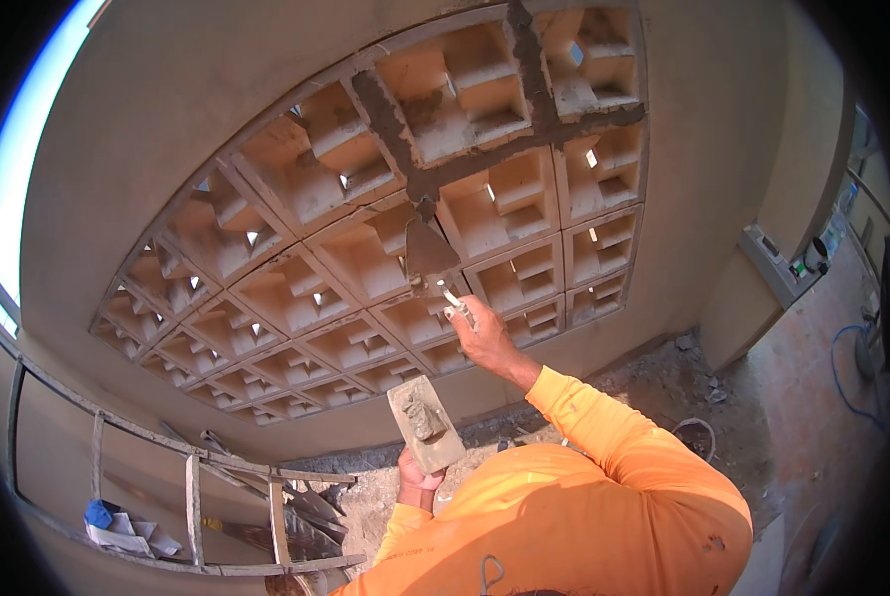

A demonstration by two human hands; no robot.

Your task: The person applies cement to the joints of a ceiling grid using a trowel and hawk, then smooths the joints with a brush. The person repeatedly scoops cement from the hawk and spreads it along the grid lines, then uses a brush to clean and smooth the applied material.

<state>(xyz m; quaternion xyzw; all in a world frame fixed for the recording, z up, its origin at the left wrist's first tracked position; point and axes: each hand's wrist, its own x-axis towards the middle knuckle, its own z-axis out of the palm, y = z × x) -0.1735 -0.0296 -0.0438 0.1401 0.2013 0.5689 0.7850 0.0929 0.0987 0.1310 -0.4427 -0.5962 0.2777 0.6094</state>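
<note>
My right hand (486,336) is closed round the handle of a pointing trowel (429,252). The trowel's blade, smeared with mortar, lies up against the joints of a wall of pale ventilation blocks (350,250). Dark wet mortar (485,157) fills the joints round the upper right blocks and ends just above the blade tip. Lower down, my left hand (419,471) grips a flat rectangular mortar board (443,449) from beneath, its fingers partly hidden. A grey lump of mortar (421,415) sits on the board.
A metal frame like a ladder (192,507) stands at lower left, with papers and a blue item (99,514) on it. Rubble (663,382) lies along the wall's foot. At right are a ledge (775,266) bearing a cup (815,255) and a blue hose (842,397).
</note>
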